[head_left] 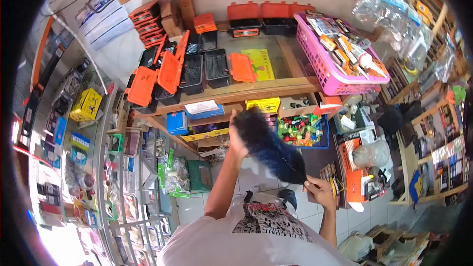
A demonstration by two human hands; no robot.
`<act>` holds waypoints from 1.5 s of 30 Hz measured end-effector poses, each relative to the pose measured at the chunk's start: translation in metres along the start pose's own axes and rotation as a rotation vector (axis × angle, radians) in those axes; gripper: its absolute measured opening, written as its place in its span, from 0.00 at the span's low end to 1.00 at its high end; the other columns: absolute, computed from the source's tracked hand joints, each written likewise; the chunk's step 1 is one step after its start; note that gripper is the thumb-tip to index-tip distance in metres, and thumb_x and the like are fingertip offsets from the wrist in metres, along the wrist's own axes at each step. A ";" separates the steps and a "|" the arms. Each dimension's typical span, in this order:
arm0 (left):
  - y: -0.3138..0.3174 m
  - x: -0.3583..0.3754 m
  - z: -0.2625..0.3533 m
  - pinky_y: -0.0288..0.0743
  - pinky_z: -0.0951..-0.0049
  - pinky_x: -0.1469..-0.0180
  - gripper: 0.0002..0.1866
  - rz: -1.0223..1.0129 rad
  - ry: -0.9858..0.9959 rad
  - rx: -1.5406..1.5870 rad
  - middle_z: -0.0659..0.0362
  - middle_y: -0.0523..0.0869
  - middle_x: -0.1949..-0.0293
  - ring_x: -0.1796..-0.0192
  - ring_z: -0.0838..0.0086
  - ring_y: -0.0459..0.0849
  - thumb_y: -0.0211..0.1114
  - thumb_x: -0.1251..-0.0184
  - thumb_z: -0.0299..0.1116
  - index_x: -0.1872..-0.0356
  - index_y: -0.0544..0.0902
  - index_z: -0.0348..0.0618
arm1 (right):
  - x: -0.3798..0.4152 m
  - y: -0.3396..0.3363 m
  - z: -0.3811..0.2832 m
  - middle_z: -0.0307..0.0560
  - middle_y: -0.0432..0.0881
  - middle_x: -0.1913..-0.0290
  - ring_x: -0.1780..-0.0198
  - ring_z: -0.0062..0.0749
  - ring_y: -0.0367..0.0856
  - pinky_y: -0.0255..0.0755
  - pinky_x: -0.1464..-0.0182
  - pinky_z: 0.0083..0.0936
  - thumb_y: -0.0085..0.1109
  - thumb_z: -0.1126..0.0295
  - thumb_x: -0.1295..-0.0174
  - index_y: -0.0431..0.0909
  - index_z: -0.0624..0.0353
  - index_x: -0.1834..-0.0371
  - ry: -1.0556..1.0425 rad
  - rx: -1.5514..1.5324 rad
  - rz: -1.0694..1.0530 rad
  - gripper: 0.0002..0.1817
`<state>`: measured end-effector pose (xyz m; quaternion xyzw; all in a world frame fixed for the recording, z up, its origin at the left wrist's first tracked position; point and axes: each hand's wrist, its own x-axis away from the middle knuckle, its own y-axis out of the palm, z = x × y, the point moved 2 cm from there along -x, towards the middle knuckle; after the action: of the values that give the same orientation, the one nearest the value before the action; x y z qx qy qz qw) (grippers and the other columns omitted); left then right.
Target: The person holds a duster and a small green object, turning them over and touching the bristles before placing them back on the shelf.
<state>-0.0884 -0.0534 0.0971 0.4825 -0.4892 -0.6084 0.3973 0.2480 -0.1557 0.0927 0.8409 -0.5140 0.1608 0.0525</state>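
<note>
The room is filled closely with goods, and its floor (187, 209) is covered with pale tiles. At 6 o'clock, nearest to the camera, a white shirt (281, 241) with a dark print is seen. Above it, a dark duster (273, 150) is held slantwise near the centre of the view. Its narrow end, toward 5 o'clock, is gripped by the right hand (321, 191), whose fingers are closed around it. Its wide, fluffy end is touched by the left hand (236, 135); the fingers are partly hidden behind the fluff, so it cannot be told how far this hand is opened.

At 3 o'clock, small colourful items (301, 130) are kept in a blue tray (325, 140), and farther right a clear jar (372, 153) is placed. At 8 o'clock, a metal rack (106, 167) is loaded with packages.

Beyond the hands, a wooden counter (246, 90) is seen. Between 10 and 11 o'clock, black boxes (191, 71) with orange lids (170, 71) are set on it, some opened. At 2 o'clock, a pink basket (340, 86) is filled with small packets (340, 51). Behind the basket, clear plastic packages (367, 12) are gathered.
</note>
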 end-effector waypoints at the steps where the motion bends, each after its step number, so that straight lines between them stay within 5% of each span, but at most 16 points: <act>1: 0.009 0.003 0.001 0.76 0.47 0.33 0.43 0.214 0.059 -0.237 0.42 0.81 0.37 0.36 0.46 0.81 0.42 0.25 0.71 0.30 0.72 0.40 | -0.007 -0.001 0.005 0.31 0.81 0.71 0.77 0.08 0.64 0.59 0.76 0.14 0.60 0.70 0.25 0.81 0.54 0.33 -0.089 0.036 -0.003 0.18; 3: 0.002 0.008 0.008 0.74 0.49 0.31 0.40 0.471 0.124 -0.412 0.45 0.82 0.37 0.36 0.51 0.82 0.38 0.20 0.64 0.30 0.72 0.37 | -0.008 -0.006 0.003 0.31 0.82 0.71 0.77 0.08 0.64 0.59 0.75 0.14 0.59 0.71 0.25 0.82 0.55 0.34 -0.057 0.092 -0.096 0.18; 4: -0.004 0.009 0.012 0.71 0.46 0.29 0.40 0.187 0.031 -0.132 0.44 0.81 0.35 0.36 0.48 0.81 0.37 0.19 0.64 0.30 0.72 0.36 | -0.007 -0.009 0.001 0.31 0.82 0.71 0.77 0.08 0.64 0.60 0.75 0.14 0.59 0.71 0.25 0.82 0.56 0.35 -0.039 0.117 -0.138 0.17; 5: -0.013 0.014 0.018 0.70 0.44 0.29 0.40 0.144 -0.056 -0.177 0.43 0.81 0.36 0.36 0.46 0.80 0.37 0.19 0.64 0.30 0.72 0.35 | -0.006 -0.019 0.002 0.32 0.82 0.70 0.75 0.10 0.68 0.63 0.73 0.15 0.60 0.71 0.25 0.83 0.57 0.36 0.018 0.148 -0.165 0.17; 8: 0.000 0.020 0.015 0.72 0.38 0.32 0.40 0.261 -0.139 -0.110 0.40 0.82 0.38 0.38 0.42 0.82 0.39 0.20 0.64 0.29 0.70 0.34 | -0.008 -0.040 -0.013 0.32 0.83 0.70 0.71 0.12 0.72 0.67 0.69 0.16 0.62 0.71 0.27 0.83 0.58 0.37 -0.085 0.123 -0.078 0.17; 10: -0.009 0.015 0.020 0.72 0.38 0.33 0.41 0.516 -0.135 -0.358 0.38 0.80 0.35 0.37 0.38 0.80 0.41 0.21 0.66 0.28 0.70 0.36 | -0.008 -0.052 -0.023 0.34 0.84 0.70 0.67 0.13 0.76 0.70 0.65 0.18 0.64 0.72 0.28 0.83 0.62 0.37 0.044 0.240 -0.043 0.17; 15: 0.021 0.011 0.009 0.77 0.48 0.34 0.36 0.126 -0.387 -0.374 0.41 0.82 0.37 0.38 0.50 0.84 0.44 0.19 0.61 0.30 0.73 0.38 | 0.002 -0.081 -0.033 0.36 0.85 0.69 0.68 0.13 0.77 0.72 0.65 0.18 0.66 0.74 0.30 0.84 0.62 0.39 0.008 0.210 -0.123 0.17; 19: -0.007 0.006 0.002 0.74 0.45 0.33 0.39 0.223 -0.380 0.089 0.36 0.81 0.37 0.36 0.39 0.81 0.40 0.20 0.63 0.29 0.71 0.36 | 0.015 -0.087 -0.046 0.37 0.87 0.67 0.66 0.13 0.80 0.75 0.64 0.19 0.65 0.74 0.29 0.85 0.62 0.41 0.098 0.250 -0.098 0.15; 23: 0.014 -0.001 -0.010 0.73 0.49 0.30 0.39 0.122 -0.544 -0.393 0.37 0.82 0.37 0.34 0.46 0.80 0.43 0.20 0.64 0.30 0.73 0.37 | 0.024 -0.111 -0.036 0.35 0.88 0.65 0.65 0.13 0.80 0.75 0.63 0.18 0.66 0.72 0.29 0.85 0.63 0.41 0.008 0.277 -0.085 0.16; 26: -0.019 -0.009 -0.017 0.75 0.47 0.33 0.37 0.283 -0.425 -0.096 0.35 0.81 0.37 0.39 0.43 0.83 0.48 0.22 0.63 0.33 0.73 0.36 | 0.030 -0.119 -0.029 0.35 0.88 0.64 0.64 0.13 0.80 0.75 0.63 0.18 0.67 0.71 0.30 0.85 0.63 0.41 0.037 0.262 -0.041 0.16; 27: -0.016 -0.007 -0.017 0.75 0.47 0.33 0.36 0.376 -0.414 -0.345 0.38 0.82 0.37 0.39 0.47 0.83 0.49 0.22 0.62 0.33 0.74 0.37 | 0.035 -0.115 -0.040 0.35 0.88 0.63 0.65 0.13 0.80 0.75 0.63 0.17 0.66 0.71 0.29 0.85 0.63 0.41 0.082 0.287 -0.081 0.16; 30: 0.020 -0.009 -0.028 0.79 0.49 0.36 0.36 0.166 -0.590 -0.348 0.42 0.82 0.37 0.41 0.52 0.85 0.46 0.20 0.61 0.30 0.72 0.39 | 0.043 -0.122 -0.028 0.32 0.86 0.66 0.68 0.11 0.77 0.70 0.68 0.17 0.67 0.70 0.30 0.86 0.63 0.43 0.113 0.205 -0.054 0.15; 32: -0.020 -0.012 -0.027 0.81 0.51 0.38 0.38 0.382 -0.504 -0.369 0.41 0.83 0.39 0.41 0.50 0.85 0.44 0.20 0.63 0.29 0.71 0.37 | 0.046 -0.133 -0.011 0.32 0.84 0.68 0.70 0.10 0.75 0.68 0.71 0.17 0.69 0.68 0.30 0.87 0.62 0.44 0.113 0.101 0.056 0.15; 36: 0.004 -0.015 -0.035 0.83 0.49 0.41 0.37 0.317 -0.580 -0.336 0.44 0.84 0.41 0.44 0.52 0.87 0.44 0.20 0.63 0.29 0.71 0.39 | 0.058 -0.121 -0.035 0.30 0.81 0.71 0.74 0.09 0.73 0.65 0.74 0.17 0.66 0.69 0.29 0.88 0.63 0.47 0.260 0.241 0.006 0.12; 40: -0.006 -0.015 -0.037 0.75 0.51 0.32 0.44 0.427 -0.556 -0.566 0.37 0.83 0.40 0.39 0.51 0.84 0.50 0.25 0.68 0.32 0.73 0.31 | 0.055 -0.124 -0.029 0.30 0.81 0.74 0.77 0.10 0.72 0.65 0.76 0.18 0.68 0.69 0.30 0.88 0.62 0.48 0.048 0.124 0.095 0.12; 45: 0.009 -0.020 -0.044 0.74 0.34 0.35 0.36 0.154 -0.631 -0.392 0.39 0.80 0.36 0.36 0.44 0.81 0.44 0.20 0.62 0.30 0.71 0.41 | 0.062 -0.122 -0.038 0.31 0.82 0.73 0.74 0.12 0.74 0.67 0.73 0.18 0.65 0.71 0.29 0.87 0.61 0.45 0.247 0.225 -0.015 0.13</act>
<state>-0.0415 -0.0458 0.1075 0.1481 -0.4967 -0.7773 0.3565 0.3732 -0.1420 0.1577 0.8191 -0.4760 0.3194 0.0220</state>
